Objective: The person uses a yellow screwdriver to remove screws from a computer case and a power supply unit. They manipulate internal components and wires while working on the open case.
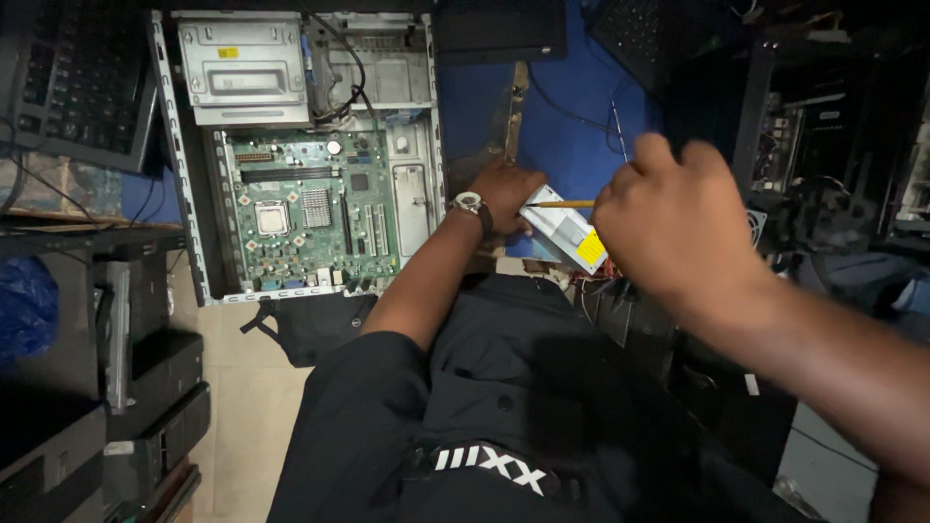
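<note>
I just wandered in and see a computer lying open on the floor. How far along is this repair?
Done: the computer case lies open, its green circuit board bare. In hand: the left hand steadies a grey metal box with a yellow label, while the right hand works on it with a thin yellow-handled tool. Left: that box sits outside the case, which has no cover on.

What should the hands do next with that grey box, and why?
Probably steady it first. The left hand grips the grey metal box, while the right hand holds a thin yellow-handled tool lying across its top, so a firm hold seems wise.
</note>
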Demonstrator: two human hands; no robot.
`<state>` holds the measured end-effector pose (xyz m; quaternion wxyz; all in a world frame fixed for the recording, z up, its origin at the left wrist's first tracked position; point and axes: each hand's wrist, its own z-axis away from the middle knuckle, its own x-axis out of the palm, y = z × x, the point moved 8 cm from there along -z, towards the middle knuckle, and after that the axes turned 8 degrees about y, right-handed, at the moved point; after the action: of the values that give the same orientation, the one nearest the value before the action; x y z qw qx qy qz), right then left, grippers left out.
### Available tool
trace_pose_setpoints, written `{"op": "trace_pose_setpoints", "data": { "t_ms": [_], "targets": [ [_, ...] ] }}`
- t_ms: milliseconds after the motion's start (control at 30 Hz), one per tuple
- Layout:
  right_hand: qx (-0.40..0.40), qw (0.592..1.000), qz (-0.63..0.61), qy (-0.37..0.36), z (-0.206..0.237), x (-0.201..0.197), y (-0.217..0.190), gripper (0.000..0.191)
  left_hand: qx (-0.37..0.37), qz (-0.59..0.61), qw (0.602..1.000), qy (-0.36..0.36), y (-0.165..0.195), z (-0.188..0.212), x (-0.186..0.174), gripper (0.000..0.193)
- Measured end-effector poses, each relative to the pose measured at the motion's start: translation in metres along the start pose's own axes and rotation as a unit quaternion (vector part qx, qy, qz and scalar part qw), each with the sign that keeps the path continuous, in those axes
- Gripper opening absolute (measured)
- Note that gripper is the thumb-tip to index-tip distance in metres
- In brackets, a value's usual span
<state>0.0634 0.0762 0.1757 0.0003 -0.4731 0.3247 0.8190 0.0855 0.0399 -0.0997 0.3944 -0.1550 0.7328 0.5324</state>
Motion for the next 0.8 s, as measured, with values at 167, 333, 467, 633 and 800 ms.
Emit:
{"op": "trace_pose_setpoints", "data": {
  "t_ms": [167, 333, 467, 633, 800],
  "targets": [
    [0.13, 0.963, -0.149, -0.183, 0.004, 0.034, 0.005, 0.01, 0.011, 0.008, 0.999, 0.031, 0.002, -0.001, -0.004, 0.068],
    [0.033, 0.993, -0.11, -0.009, 0.0, 0.015, 0.007, 0.015, -0.025, 0.011, 1.0, -0.008, 0.0, -0.001, 0.003, 0.05],
    [0.011, 0.995, -0.01, 0.098, 0.002, -0.004, 0.006, 0.018, -0.009, 0.02, 1.0, -0.01, 0.004, -0.004, 0.0, 0.054],
    [0.121, 0.98, -0.077, -0.138, 0.002, 0.035, 0.016, 0.047, 0.01, 0.019, 1.0, 0.018, 0.006, -0.002, -0.002, 0.056],
    [0.025, 0.988, -0.115, 0.096, 0.003, -0.001, 0.013, 0.017, -0.01, 0.006, 1.0, 0.01, 0.004, -0.002, -0.001, 0.064]
  ]
}}
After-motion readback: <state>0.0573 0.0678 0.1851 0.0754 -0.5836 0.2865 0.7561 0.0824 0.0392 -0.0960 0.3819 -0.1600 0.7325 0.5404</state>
